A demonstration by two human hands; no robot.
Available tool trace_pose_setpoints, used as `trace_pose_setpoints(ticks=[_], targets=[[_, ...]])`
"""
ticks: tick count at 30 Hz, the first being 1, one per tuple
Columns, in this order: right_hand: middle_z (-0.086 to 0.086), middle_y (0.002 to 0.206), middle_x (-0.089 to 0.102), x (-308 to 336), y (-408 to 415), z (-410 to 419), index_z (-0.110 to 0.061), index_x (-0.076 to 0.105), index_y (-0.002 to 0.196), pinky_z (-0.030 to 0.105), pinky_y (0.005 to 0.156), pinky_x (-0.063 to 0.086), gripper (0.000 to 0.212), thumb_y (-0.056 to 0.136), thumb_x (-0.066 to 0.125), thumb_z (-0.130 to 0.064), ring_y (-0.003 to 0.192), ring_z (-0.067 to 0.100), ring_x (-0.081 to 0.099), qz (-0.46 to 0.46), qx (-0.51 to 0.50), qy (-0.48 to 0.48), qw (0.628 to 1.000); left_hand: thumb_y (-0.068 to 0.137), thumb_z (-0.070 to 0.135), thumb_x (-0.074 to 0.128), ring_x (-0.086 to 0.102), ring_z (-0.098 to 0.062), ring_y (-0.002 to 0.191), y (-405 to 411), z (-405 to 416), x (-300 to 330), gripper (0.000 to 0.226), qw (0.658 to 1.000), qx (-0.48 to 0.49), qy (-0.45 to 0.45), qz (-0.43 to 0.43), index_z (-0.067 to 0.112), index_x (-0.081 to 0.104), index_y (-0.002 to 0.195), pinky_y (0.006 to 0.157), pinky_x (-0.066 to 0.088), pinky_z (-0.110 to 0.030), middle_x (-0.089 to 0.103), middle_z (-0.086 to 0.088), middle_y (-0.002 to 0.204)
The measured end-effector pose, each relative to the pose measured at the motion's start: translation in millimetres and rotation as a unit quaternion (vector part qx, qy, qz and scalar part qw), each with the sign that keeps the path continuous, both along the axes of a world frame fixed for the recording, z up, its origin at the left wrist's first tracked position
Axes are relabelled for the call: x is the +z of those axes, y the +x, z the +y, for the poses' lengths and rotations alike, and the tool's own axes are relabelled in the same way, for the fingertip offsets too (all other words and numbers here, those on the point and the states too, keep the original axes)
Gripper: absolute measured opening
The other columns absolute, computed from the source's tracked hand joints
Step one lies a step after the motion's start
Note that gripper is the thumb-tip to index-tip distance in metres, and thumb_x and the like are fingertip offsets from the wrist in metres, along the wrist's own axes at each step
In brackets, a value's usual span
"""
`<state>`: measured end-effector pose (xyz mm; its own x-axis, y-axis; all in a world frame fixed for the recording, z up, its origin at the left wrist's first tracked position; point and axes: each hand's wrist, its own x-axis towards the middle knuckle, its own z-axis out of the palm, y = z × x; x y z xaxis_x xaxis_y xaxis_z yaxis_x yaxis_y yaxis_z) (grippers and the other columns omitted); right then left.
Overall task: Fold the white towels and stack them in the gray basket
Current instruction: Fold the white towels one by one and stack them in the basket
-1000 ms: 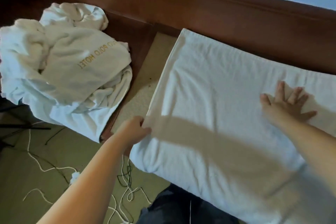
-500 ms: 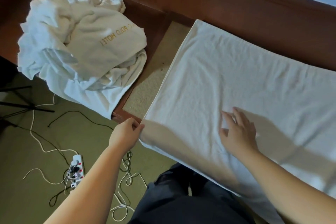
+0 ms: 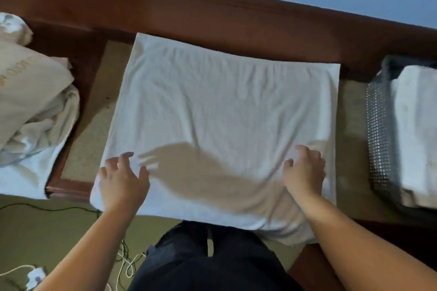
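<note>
A white towel (image 3: 220, 111) lies spread and folded flat on the wooden bench, its near edge hanging over the front. My left hand (image 3: 121, 179) rests over the towel's near left corner with spread, slightly bent fingers. My right hand (image 3: 305, 170) rests near the towel's near right corner, fingers relaxed. Neither hand grips the cloth. The gray mesh basket (image 3: 378, 130) stands at the right edge and holds folded white towels (image 3: 416, 125). A heap of unfolded white towels (image 3: 30, 106) with gold lettering sits at the left.
The bench has a dark wooden back rail (image 3: 212, 14) and a beige seat pad (image 3: 94, 123). Below lies a green floor with white and black cables and a power strip (image 3: 35, 276). My dark trousers (image 3: 208, 257) show at the bottom centre.
My left hand has let go of the pinched left edge and now lies spread on the corner. My right hand moved right to the other near corner. The view shifted right, revealing the basket.
</note>
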<state>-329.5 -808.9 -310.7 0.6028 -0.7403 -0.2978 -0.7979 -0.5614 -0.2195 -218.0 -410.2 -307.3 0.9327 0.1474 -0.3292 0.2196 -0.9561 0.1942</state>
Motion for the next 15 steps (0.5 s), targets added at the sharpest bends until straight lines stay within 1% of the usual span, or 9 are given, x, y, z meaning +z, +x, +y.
trace_pose_setpoints(ticks=[1, 3, 5, 7, 8, 10, 12, 15], targets=[[0.02, 0.139, 0.051, 2.7, -12.4, -10.1, -0.016, 0.056, 0.14, 0.052, 0.102, 0.042, 0.048, 0.092, 0.062, -0.018, 0.129, 0.042, 0.044, -0.003, -0.049, 0.0, 0.999, 0.095, 0.045, 0.064, 0.041, -0.042, 0.129, 0.5, -24.1, -2.2, 0.056, 0.998, -0.066, -0.018, 0.006, 0.025, 0.048, 0.145, 0.102, 0.044, -0.056, 0.045, -0.015, 0.146], [0.023, 0.14, 0.049, 6.6, -35.5, -31.1, -0.014, 0.053, 0.142, 0.053, 0.105, 0.04, 0.048, 0.094, 0.06, -0.018, 0.13, 0.044, 0.043, 0.007, -0.135, 0.006, 0.991, 0.092, 0.058, 0.065, 0.04, -0.036, 0.135, -2.9, -73.4, -5.9, 0.066, 0.98, -0.197, -0.025, 0.029, 0.033, 0.042, 0.15, 0.102, 0.046, -0.053, 0.041, -0.006, 0.153], [0.022, 0.14, 0.047, 5.4, -54.3, -50.3, -0.016, 0.05, 0.142, 0.055, 0.103, 0.042, 0.047, 0.097, 0.059, -0.024, 0.129, 0.044, 0.045, 0.015, -0.195, 0.03, 0.98, 0.09, 0.07, 0.06, 0.032, -0.03, 0.145, -11.7, -118.9, -9.6, 0.077, 0.951, -0.304, -0.007, 0.054, 0.042, 0.031, 0.155, 0.108, 0.044, -0.051, 0.028, 0.001, 0.163], [0.016, 0.136, 0.053, 2.7, -69.2, -66.0, -0.019, 0.053, 0.136, 0.053, 0.098, 0.05, 0.041, 0.098, 0.058, -0.032, 0.119, 0.038, 0.055, -0.004, -0.211, 0.079, 0.974, 0.089, 0.078, 0.051, 0.02, -0.028, 0.153, -25.2, -155.8, -13.1, 0.083, 0.922, -0.378, 0.027, 0.075, 0.045, 0.019, 0.159, 0.115, 0.037, -0.05, 0.009, 0.0, 0.171], [0.012, 0.13, 0.06, 1.5, -75.2, -72.7, -0.019, 0.057, 0.13, 0.048, 0.093, 0.052, 0.035, 0.098, 0.058, -0.034, 0.11, 0.033, 0.059, -0.017, -0.204, 0.108, 0.973, 0.09, 0.08, 0.048, 0.014, -0.03, 0.156, -32.2, -169.7, -14.6, 0.085, 0.915, -0.391, 0.048, 0.084, 0.046, 0.014, 0.16, 0.118, 0.032, -0.051, 0.001, -0.003, 0.172], [0.006, 0.118, 0.068, 1.0, -84.0, -82.7, -0.018, 0.062, 0.122, 0.036, 0.081, 0.049, 0.027, 0.1, 0.059, -0.034, 0.098, 0.024, 0.06, -0.029, -0.192, 0.152, 0.969, 0.091, 0.08, 0.045, 0.007, -0.035, 0.158, -44.2, -189.3, -17.0, 0.084, 0.918, -0.376, 0.074, 0.099, 0.047, 0.01, 0.159, 0.121, 0.027, -0.053, -0.008, -0.008, 0.173], [0.005, 0.114, 0.068, -0.8, -89.7, -90.6, -0.017, 0.063, 0.119, 0.033, 0.076, 0.045, 0.023, 0.101, 0.061, -0.031, 0.095, 0.022, 0.06, -0.047, -0.203, 0.188, 0.96, 0.092, 0.077, 0.048, 0.002, -0.037, 0.158, -51.9, -199.9, -18.5, 0.08, 0.931, -0.342, 0.07, 0.109, 0.045, 0.015, 0.157, 0.121, 0.026, -0.055, -0.01, -0.01, 0.172], [0.004, 0.11, 0.065, -2.3, -93.4, -99.5, -0.019, 0.062, 0.112, 0.033, 0.078, 0.045, 0.014, 0.101, 0.064, -0.028, 0.096, 0.022, 0.06, -0.055, -0.204, 0.241, 0.947, 0.092, 0.072, 0.056, -0.002, -0.037, 0.159, -54.7, -203.8, -19.0, 0.078, 0.939, -0.316, 0.045, 0.124, 0.045, 0.02, 0.155, 0.122, 0.026, -0.058, -0.014, -0.009, 0.173]])
